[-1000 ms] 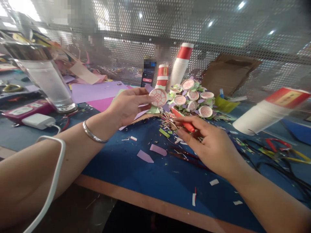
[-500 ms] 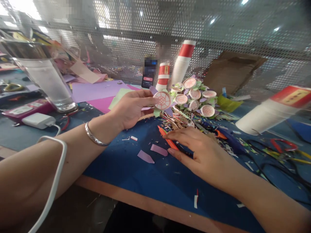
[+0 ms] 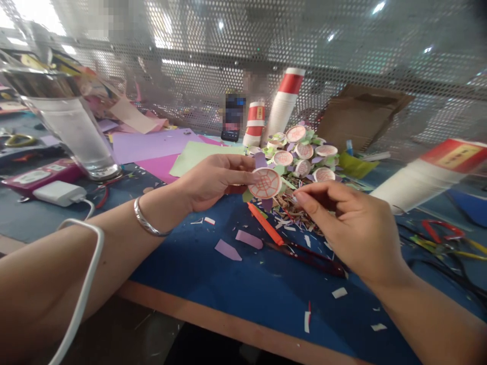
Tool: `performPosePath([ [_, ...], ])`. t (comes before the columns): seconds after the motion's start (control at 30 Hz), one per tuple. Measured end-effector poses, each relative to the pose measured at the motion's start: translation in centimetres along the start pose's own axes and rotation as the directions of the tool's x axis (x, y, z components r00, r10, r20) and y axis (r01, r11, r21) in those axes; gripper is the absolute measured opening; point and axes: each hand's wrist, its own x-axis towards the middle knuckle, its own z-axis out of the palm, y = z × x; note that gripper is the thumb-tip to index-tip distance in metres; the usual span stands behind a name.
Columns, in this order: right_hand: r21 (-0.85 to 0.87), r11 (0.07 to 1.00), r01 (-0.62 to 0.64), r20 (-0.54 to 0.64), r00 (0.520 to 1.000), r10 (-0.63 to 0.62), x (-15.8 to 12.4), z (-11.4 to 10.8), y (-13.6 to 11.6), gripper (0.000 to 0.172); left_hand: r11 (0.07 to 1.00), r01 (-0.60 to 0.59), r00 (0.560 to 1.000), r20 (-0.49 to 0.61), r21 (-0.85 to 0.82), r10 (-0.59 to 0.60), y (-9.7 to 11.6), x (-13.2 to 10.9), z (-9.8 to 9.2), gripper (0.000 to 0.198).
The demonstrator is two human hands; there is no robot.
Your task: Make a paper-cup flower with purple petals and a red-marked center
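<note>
My left hand (image 3: 220,178) has its fingers closed on the edge of a paper turtle craft (image 3: 266,183), a round white cup base with an orange shell pattern and green and purple paper tabs. Just right of it, my right hand (image 3: 352,223) has thumb and forefinger pinched together. What lies between those fingertips, if anything, is too small to make out. An orange marker (image 3: 266,223) rests on the blue table below the craft. Two purple paper pieces (image 3: 249,239) lie to its left. Behind the hands is a heap of similar round crafts (image 3: 303,151).
Paper cup stacks (image 3: 285,101) stand at the back, another stack (image 3: 429,175) at right. Paper scraps (image 3: 289,205) pile mid-table. A glass of water (image 3: 81,137), charger (image 3: 59,192) and coloured sheets (image 3: 155,147) are left. Red-handled pliers (image 3: 443,230) and black cables lie right.
My right hand has left the orange marker and risen to the right, fingers now pinched beside the craft. My left hand has moved the craft slightly right and down.
</note>
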Motion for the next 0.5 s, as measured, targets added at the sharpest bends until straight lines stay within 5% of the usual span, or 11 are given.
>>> performPosePath([
  [0.2, 0.272, 0.941, -0.202, 0.028, 0.979, 0.202, 0.6, 0.2, 1.4, 0.018, 1.0, 0.019, 0.999, 0.034, 0.002, -0.019, 0.0, -0.2, 0.0, 0.013],
  [0.5, 0.593, 0.697, -0.403, 0.259, 0.915, 0.309, 0.5, 0.6, 1.2, 0.026, 0.99, 0.043, 0.983, 0.172, 0.132, -0.065, -0.4, -0.5, -0.1, 0.037],
])
